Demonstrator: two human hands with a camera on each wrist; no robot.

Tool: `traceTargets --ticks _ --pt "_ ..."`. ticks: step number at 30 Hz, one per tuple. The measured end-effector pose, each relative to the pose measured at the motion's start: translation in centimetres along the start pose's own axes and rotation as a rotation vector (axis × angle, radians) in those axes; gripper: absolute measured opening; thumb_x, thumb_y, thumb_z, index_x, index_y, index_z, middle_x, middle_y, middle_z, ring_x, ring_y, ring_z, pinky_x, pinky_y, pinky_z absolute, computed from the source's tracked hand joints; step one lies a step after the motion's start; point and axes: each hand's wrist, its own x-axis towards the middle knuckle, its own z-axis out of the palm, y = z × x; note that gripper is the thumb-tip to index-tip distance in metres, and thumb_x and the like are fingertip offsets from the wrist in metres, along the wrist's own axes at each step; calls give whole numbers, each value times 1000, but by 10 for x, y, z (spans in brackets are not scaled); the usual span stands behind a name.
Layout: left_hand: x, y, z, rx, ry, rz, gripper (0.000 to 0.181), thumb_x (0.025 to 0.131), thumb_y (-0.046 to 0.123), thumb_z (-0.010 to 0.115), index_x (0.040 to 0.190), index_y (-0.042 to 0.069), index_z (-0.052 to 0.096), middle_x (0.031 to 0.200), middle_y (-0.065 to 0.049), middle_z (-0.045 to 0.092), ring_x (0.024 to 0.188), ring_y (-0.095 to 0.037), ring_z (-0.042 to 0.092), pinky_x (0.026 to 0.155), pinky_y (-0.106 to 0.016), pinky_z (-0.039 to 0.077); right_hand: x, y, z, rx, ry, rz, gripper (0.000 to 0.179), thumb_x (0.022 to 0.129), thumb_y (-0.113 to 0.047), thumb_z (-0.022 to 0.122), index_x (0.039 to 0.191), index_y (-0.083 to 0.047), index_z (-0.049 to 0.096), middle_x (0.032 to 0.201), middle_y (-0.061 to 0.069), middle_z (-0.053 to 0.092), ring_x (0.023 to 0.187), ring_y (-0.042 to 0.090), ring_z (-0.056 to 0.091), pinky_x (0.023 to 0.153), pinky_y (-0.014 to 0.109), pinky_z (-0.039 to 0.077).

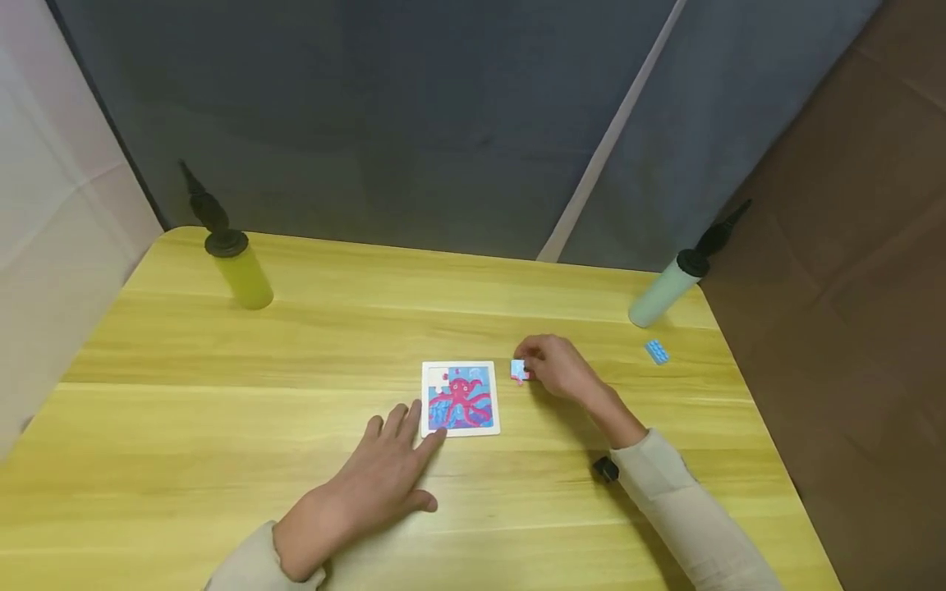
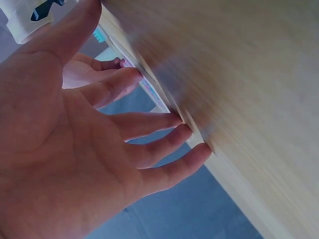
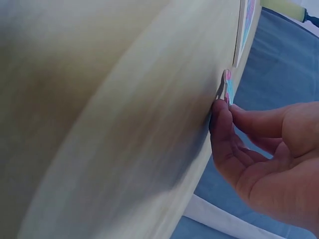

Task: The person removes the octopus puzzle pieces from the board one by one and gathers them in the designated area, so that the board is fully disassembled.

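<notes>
A white-framed jigsaw puzzle with a pink octopus on blue lies flat on the table; its upper left corner shows bare white backing. Just right of the frame, my right hand pinches a blue and pink puzzle piece between thumb and fingers. The right wrist view shows this puzzle piece held by its edge, slightly off or at the tabletop. My left hand has its fingers spread, with fingertips at the frame's lower left edge. In the left wrist view the left hand holds nothing.
A light blue building brick lies at the right, near a pale green bottle-shaped pump with a black top. A yellow-green pump stands at the back left. Grey cloth hangs behind the wooden table.
</notes>
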Motion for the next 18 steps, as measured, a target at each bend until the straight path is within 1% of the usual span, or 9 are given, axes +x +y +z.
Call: traceTargets --ticks 5,8,14,18 --pt "0 0 -1 2 -9 -3 87 82 49 82 151 5 51 158 -39 34 144 -53 36 112 -69 35 -1 2 1 -9 11 -1 16 102 -2 57 99 -3 73 90 9 72 75 14 61 62 22 45" --pt "0 0 -2 3 -15 -3 87 82 49 81 151 5 50 158 -39 33 144 -53 36 113 -69 35 -1 2 1 -19 11 -2 16 102 -3 57 99 -4 73 91 9 72 75 14 61 63 23 45" --pt "0 0 -3 -15 -31 -10 87 83 49 81 152 6 49 159 -39 31 146 -54 34 114 -71 34 -1 2 2 -34 8 9 15 103 -5 58 105 -4 73 97 9 74 79 15 63 69 25 50" --pt "-1 0 -2 -16 -34 -14 87 83 49 81 152 6 49 159 -39 32 146 -54 34 114 -70 34 0 1 1 -63 4 6 16 103 -6 59 111 -4 73 105 11 74 82 16 64 77 32 53"
